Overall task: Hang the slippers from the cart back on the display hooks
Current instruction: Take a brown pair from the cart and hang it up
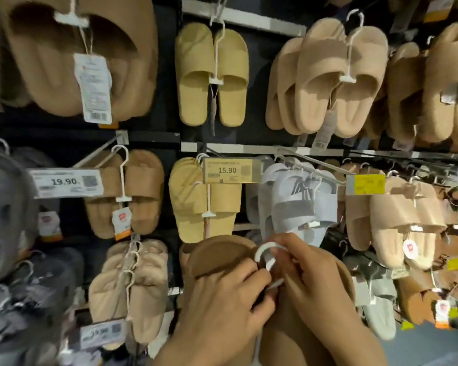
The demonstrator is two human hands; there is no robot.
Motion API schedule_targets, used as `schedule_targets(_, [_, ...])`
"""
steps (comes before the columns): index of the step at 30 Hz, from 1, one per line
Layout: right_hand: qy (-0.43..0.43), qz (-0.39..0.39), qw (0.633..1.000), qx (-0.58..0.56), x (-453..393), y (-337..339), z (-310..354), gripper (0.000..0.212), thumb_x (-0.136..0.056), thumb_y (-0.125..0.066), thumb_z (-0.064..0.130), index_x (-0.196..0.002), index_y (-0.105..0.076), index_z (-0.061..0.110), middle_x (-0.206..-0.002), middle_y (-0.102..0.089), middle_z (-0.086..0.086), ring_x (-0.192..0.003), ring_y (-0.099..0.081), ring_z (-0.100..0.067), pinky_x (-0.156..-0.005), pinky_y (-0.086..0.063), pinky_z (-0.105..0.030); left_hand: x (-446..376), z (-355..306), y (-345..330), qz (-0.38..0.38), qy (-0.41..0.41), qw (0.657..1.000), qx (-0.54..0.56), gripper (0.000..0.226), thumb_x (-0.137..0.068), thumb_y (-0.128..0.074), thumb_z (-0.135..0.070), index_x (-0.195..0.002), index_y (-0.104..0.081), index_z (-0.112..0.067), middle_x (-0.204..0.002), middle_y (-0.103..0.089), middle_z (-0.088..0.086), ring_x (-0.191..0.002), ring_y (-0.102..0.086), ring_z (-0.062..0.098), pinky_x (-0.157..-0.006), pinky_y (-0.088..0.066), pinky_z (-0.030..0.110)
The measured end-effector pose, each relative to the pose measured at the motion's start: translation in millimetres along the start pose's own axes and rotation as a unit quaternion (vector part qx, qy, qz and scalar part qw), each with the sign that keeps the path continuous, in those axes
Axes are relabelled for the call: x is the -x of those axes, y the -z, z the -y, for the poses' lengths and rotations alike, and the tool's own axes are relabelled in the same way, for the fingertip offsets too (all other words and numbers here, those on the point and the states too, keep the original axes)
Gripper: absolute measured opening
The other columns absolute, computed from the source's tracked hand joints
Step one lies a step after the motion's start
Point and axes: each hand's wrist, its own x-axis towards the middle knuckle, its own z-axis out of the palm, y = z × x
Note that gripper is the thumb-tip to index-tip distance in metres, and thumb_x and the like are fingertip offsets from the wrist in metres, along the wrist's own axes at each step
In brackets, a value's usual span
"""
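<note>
Hands: we see both low in the middle of the view, close together, working on one white hanger hook [265,253].
Left hand [224,294]: we find its fingers curled round the brown slippers [217,256] and the hanger's stem, thumb side toward the hook.
Right hand [311,270]: we see its fingertips pinching the hook just below the curve, the palm lying against the slippers' right side.
Brown slippers: we see them held in front of the display, below the rows of hooks and not on any of them; the soles face us, and the lower part runs out of view at the bottom edge.
Hook: we see its open curve standing above the fingers, pointing up and left, just below the grey pair [299,204].
Grey pair: it hangs from a long rod [312,166] directly above the hands, with more pairs behind it.
Yellow pair [205,199]: it hangs just left of the grey one, behind a price tag [229,170] reading 15.90; a second yellow pair [212,75] hangs in the row above.
Tan pairs [328,77]: we see fluffy ones filling the right side, upper and middle rows.
Left side: we see a big brown pair [77,56] with a barcode label [94,88] at top, a smaller brown pair [124,194] beside a 19.90 tag [66,182], and a beige pair [128,294] below.
Far left: dark grey pairs [8,215], blurred.
</note>
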Motion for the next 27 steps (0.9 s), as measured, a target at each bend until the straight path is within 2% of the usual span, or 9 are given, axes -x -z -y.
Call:
schedule_targets(3, [0.017,0.015,1.000,-0.012,6,-20,5,0.015,-0.087,-0.035,0.042,-0.096,-0.047,0.042,-0.059,-0.054,0.019,-0.063,-0.056,0.004,-0.055,-0.040,-0.009,23,6,3,0.005,0.038,0.999,-0.006,0.010,-0.073,-0.056,-0.038,-0.073,-0.056,-0.028,-0.070,-0.054,-0.009,-0.053,-0.055,0.009,-0.037,-0.041,0.020])
schedule_targets(5, [0.027,0.030,0.999,-0.035,7,-35,14,0.013,-0.087,-0.036,0.043,-0.093,-0.046,0.047,-0.067,-0.060,0.013,-0.064,-0.057,0.004,-0.055,-0.041,-0.008,38,13,11,0.001,0.061,0.998,-0.023,0.010,-0.072,-0.057,-0.038,-0.073,-0.057,-0.028,-0.070,-0.055,-0.009,-0.052,-0.055,0.009,-0.036,-0.041,0.021])
schedule_targets(10, [0.050,0.065,0.993,-0.084,7,-82,54,0.017,-0.086,-0.036,0.044,-0.096,-0.049,0.042,-0.067,-0.061,0.020,-0.067,-0.059,0.004,-0.057,-0.042,-0.008,82,31,56,0.002,0.124,0.989,-0.085,0.015,-0.071,-0.052,-0.043,-0.069,-0.057,-0.029,-0.071,-0.059,-0.014,-0.053,-0.056,0.004,-0.040,-0.043,0.019])
schedule_targets(15, [0.067,0.111,0.984,-0.122,20,-129,113,0.032,-0.087,-0.018,0.067,-0.091,-0.048,0.054,-0.067,-0.061,0.021,-0.065,-0.058,0.006,-0.058,-0.043,-0.009,141,56,99,0.002,0.168,0.980,-0.110,0.014,-0.069,-0.054,-0.044,-0.072,-0.054,-0.030,-0.070,-0.058,-0.014,-0.052,-0.054,0.004,-0.039,-0.045,0.021])
schedule_targets(17, [0.036,0.129,0.978,-0.157,31,-143,124,0.038,-0.086,-0.023,0.069,-0.095,-0.052,0.046,-0.075,-0.061,0.032,-0.070,-0.055,0.016,-0.063,-0.041,-0.001,160,63,101,0.010,0.169,0.981,-0.095,0.014,-0.068,-0.054,-0.045,-0.072,-0.055,-0.031,-0.071,-0.059,-0.015,-0.056,-0.055,0.002,-0.041,-0.046,0.019])
schedule_targets(20, [-0.021,0.150,0.974,-0.166,55,-158,115,0.028,-0.082,-0.035,0.052,-0.100,-0.050,0.036,-0.082,-0.055,0.045,-0.071,-0.051,0.023,-0.064,-0.037,0.005,183,72,82,0.081,0.172,0.980,-0.056,0.021,-0.070,-0.049,-0.051,-0.073,-0.064,-0.036,-0.078,-0.064,-0.021,-0.072,-0.061,-0.004,-0.053,-0.050,0.015])
schedule_targets(22, [-0.071,0.166,0.974,-0.135,70,-167,99,0.023,-0.080,-0.034,0.048,-0.097,-0.047,0.039,-0.076,-0.057,0.042,-0.067,-0.053,0.019,-0.061,-0.038,0.003,191,79,59,0.148,0.197,0.969,-0.025,0.025,-0.070,-0.045,-0.057,-0.074,-0.064,-0.041,-0.077,-0.062,-0.025,-0.071,-0.059,-0.010,-0.053,-0.048,0.012])
schedule_targets(25, [-0.136,0.151,0.978,-0.042,91,-180,59,0.018,-0.082,-0.040,0.044,-0.097,-0.049,0.040,-0.063,-0.062,0.019,-0.067,-0.059,0.005,-0.060,-0.043,-0.010,191,82,19,0.209,0.227,0.951,0.030,0.028,-0.072,-0.041,-0.057,-0.077,-0.064,-0.042,-0.081,-0.061,-0.027,-0.070,-0.062,-0.010,-0.052,-0.048,0.012])
schedule_targets(27, [-0.174,0.138,0.975,0.004,102,-190,27,0.011,-0.086,-0.046,0.038,-0.095,-0.053,0.040,-0.065,-0.063,0.011,-0.066,-0.061,-0.004,-0.062,-0.046,-0.020,185,88,-15,0.233,0.235,0.940,0.081,0.024,-0.083,-0.045,-0.046,-0.096,-0.062,-0.035,-0.103,-0.059,-0.020,-0.095,-0.063,0.004,-0.071,-0.051,0.023])
